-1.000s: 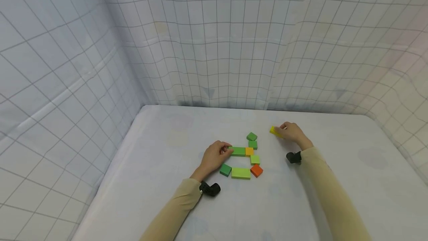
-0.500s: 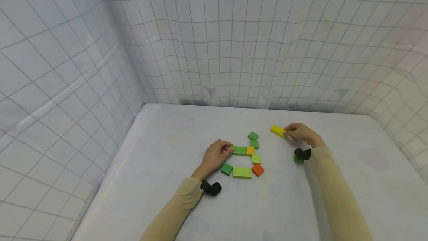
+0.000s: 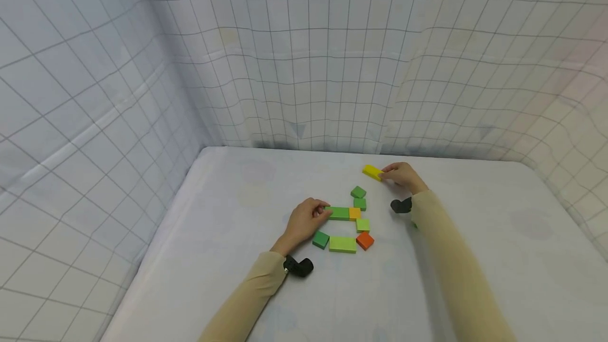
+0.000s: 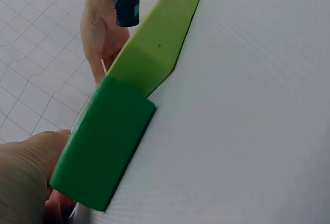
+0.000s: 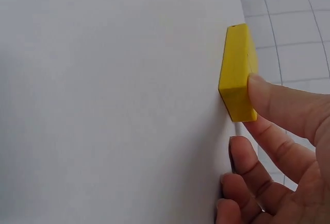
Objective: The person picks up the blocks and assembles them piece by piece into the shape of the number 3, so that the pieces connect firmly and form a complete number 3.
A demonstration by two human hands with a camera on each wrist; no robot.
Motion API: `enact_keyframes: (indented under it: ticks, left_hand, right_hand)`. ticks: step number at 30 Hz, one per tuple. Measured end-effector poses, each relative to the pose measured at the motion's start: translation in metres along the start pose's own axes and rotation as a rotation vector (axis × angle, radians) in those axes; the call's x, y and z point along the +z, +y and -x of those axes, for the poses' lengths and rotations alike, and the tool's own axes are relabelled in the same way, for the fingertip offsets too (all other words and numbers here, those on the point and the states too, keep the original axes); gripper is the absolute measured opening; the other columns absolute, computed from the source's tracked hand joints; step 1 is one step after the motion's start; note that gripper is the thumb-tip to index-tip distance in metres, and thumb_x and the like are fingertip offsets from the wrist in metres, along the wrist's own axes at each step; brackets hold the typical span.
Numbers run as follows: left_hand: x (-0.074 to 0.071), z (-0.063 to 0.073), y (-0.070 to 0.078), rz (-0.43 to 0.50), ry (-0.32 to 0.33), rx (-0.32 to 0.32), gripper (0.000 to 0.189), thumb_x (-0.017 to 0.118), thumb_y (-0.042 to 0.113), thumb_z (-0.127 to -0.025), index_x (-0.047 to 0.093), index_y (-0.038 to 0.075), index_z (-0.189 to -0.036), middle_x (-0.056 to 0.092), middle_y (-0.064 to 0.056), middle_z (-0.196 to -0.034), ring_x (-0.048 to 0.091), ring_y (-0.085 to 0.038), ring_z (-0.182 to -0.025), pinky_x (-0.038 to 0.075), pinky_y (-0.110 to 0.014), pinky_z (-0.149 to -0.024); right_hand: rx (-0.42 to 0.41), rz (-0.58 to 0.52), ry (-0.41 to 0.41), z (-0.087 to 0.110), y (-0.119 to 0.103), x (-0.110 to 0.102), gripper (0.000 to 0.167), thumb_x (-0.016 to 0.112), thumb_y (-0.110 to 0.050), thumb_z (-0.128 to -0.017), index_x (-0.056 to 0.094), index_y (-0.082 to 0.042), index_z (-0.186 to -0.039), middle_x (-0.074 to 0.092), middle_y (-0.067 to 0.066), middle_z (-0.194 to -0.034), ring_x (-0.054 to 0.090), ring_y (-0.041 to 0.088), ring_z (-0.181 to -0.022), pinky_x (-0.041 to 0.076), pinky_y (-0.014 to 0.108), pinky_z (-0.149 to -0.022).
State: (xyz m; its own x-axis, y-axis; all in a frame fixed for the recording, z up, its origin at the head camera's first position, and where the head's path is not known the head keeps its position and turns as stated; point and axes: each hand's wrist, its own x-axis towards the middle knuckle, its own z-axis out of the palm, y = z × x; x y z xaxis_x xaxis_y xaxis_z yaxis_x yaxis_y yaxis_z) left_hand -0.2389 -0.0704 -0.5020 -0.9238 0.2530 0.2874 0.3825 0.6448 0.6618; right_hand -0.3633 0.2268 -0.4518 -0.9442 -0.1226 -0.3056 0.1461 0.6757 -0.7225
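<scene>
In the head view my right hand (image 3: 401,174) pinches the near end of a yellow block (image 3: 372,172), beyond the other blocks. The right wrist view shows the thumb flat on the side of this yellow block (image 5: 237,69), the other fingers loosely bent below. My left hand (image 3: 301,224) has thumb and index finger at the left end of a long green block (image 3: 338,213), pinching it. An orange square block (image 3: 354,214) adjoins that block's right end. Nearer the body lie a dark green block (image 3: 320,239), a lime rectangular block (image 3: 342,244) and a red-orange block (image 3: 365,240).
A lime square block (image 3: 362,225) stands between orange and red. Beyond the orange one are a small green block (image 3: 359,204) and a green angled block (image 3: 358,192). Another green piece (image 3: 415,224) peeks from under the right sleeve. Grid-patterned cloth (image 3: 304,67) rises behind the table.
My right hand, holding the yellow block, has shifted right, then left and farther away, past the green angled block. The left hand stays in place.
</scene>
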Motion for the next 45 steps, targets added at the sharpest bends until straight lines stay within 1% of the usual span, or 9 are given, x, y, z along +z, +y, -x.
enact_keyframes:
  ticks: [3, 8, 12, 15, 17, 23, 30, 38, 45]
  left_hand:
    - [0.000, 0.000, 0.000, -0.002, -0.003, 0.001, 0.025, 0.063, 0.030, -0.093, 0.071, 0.009, -0.104, 0.051, 0.007, -0.078, 0.045, -0.007, -0.066, 0.038, -0.024, -0.061]
    - [0.001, 0.000, 0.000, -0.005, -0.010, 0.003, 0.025, 0.063, 0.030, -0.093, 0.071, 0.009, -0.105, 0.051, 0.007, -0.078, 0.045, -0.007, -0.066, 0.038, -0.024, -0.061]
    - [0.003, 0.000, 0.001, 0.003, -0.011, 0.002, 0.025, 0.063, 0.030, -0.093, 0.071, 0.009, -0.105, 0.051, 0.006, -0.078, 0.045, -0.007, -0.066, 0.038, -0.024, -0.061]
    - [0.003, 0.000, 0.001, 0.004, -0.014, 0.001, 0.025, 0.063, 0.030, -0.093, 0.070, 0.009, -0.105, 0.052, 0.006, -0.078, 0.045, -0.007, -0.066, 0.038, -0.024, -0.061]
    - [0.003, 0.000, 0.001, 0.000, -0.013, -0.001, 0.026, 0.063, 0.031, -0.093, 0.070, 0.009, -0.105, 0.052, 0.006, -0.078, 0.046, -0.007, -0.066, 0.039, -0.024, -0.061]
    - [-0.001, 0.000, 0.002, -0.001, -0.008, -0.016, 0.024, 0.064, 0.029, -0.092, 0.070, 0.009, -0.104, 0.052, 0.006, -0.079, 0.046, -0.008, -0.067, 0.039, -0.024, -0.061]
    - [-0.001, -0.001, 0.001, -0.012, -0.016, -0.029, 0.025, 0.064, 0.029, -0.092, 0.071, 0.009, -0.104, 0.052, 0.006, -0.079, 0.046, -0.007, -0.066, 0.039, -0.024, -0.060]
    - [-0.003, -0.005, 0.002, 0.014, -0.014, -0.024, 0.024, 0.064, 0.027, -0.092, 0.071, 0.007, -0.104, 0.052, 0.004, -0.078, 0.046, -0.008, -0.067, 0.039, -0.025, -0.060]
    - [-0.001, -0.005, 0.001, 0.003, -0.032, -0.039, 0.025, 0.063, 0.029, -0.093, 0.070, 0.009, -0.105, 0.052, 0.005, -0.079, 0.047, -0.008, -0.067, 0.039, -0.024, -0.060]
  right_hand:
    - [-0.021, -0.010, 0.013, -0.007, -0.011, 0.011, 0.039, 0.062, -0.025, -0.092, 0.059, 0.001, -0.121, 0.052, 0.018, -0.124, 0.044, 0.025, -0.092, 0.036, 0.032, -0.076]
    - [-0.054, -0.021, 0.002, -0.016, -0.028, 0.028, 0.037, 0.063, -0.023, -0.091, 0.061, 0.000, -0.120, 0.054, 0.016, -0.121, 0.042, 0.023, -0.087, 0.034, 0.030, -0.072]
    - [-0.063, -0.018, -0.045, -0.019, -0.038, 0.035, 0.036, 0.064, -0.024, -0.090, 0.063, -0.003, -0.119, 0.053, 0.014, -0.127, 0.044, 0.025, -0.100, 0.034, 0.037, -0.089]
    - [-0.062, 0.001, -0.082, -0.019, -0.041, 0.039, 0.036, 0.063, -0.028, -0.091, 0.064, -0.007, -0.120, 0.052, 0.013, -0.131, 0.041, 0.029, -0.115, 0.024, 0.048, -0.102]
    - [-0.058, 0.010, -0.096, -0.018, -0.042, 0.041, 0.036, 0.064, -0.029, -0.091, 0.064, -0.009, -0.121, 0.051, 0.012, -0.132, 0.040, 0.030, -0.119, 0.021, 0.049, -0.104]
    - [-0.062, 0.063, -0.119, -0.019, -0.040, 0.046, 0.039, 0.066, -0.034, -0.089, 0.065, -0.013, -0.122, 0.049, 0.010, -0.135, 0.037, 0.030, -0.125, 0.020, 0.050, -0.105]
    - [-0.094, 0.076, -0.151, -0.020, -0.035, 0.047, 0.040, 0.068, -0.036, -0.087, 0.067, -0.014, -0.120, 0.051, 0.012, -0.134, 0.023, 0.038, -0.128, 0.015, 0.057, -0.103]
    - [-0.176, 0.060, -0.139, -0.020, -0.031, 0.047, 0.035, 0.071, -0.036, -0.083, 0.072, -0.017, -0.113, 0.056, 0.009, -0.127, 0.026, 0.038, -0.122, 0.017, 0.056, -0.099]
    - [-0.205, 0.079, -0.147, -0.021, -0.027, 0.047, 0.034, 0.069, -0.033, -0.086, 0.071, -0.014, -0.115, 0.057, 0.010, -0.127, 0.026, 0.037, -0.118, 0.014, 0.055, -0.098]
